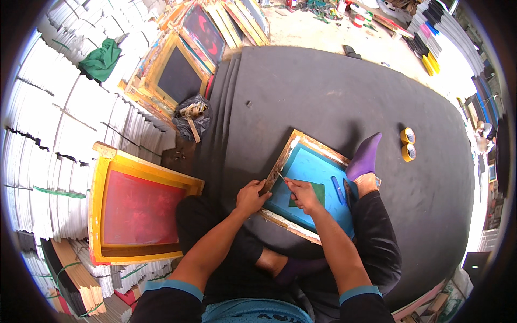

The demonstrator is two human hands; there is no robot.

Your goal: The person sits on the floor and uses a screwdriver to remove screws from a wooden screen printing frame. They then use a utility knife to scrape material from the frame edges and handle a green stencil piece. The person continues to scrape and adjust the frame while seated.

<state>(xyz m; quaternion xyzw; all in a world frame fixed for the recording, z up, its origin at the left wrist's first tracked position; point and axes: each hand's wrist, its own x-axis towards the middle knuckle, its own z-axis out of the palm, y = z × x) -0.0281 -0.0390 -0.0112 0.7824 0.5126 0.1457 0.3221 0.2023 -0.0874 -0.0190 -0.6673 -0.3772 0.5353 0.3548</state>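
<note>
A wooden screen-printing frame (321,146) with blue mesh (309,164) lies tilted before my lap, its wood worn and flecked white. My left hand (252,197) grips its left rail near the lower corner. Closed around a thin metal tool (280,176), my right hand (303,195) points the tip at that same rail. The tool's handle is hidden in my fist, so its kind is unclear. Partly under my right hand, a green patch (319,192) shows on the mesh. To its right are a blue cutter knife (337,189) and a dark object I cannot make out.
My purple-socked foot (365,156) rests at the frame's right edge. Two yellow tape rolls (408,144) sit on the dark grey sheet stack (301,81) beneath. A yellow frame with red mesh (141,210) leans at left, beside white bundled stacks (59,161). More frames (180,75) stand behind.
</note>
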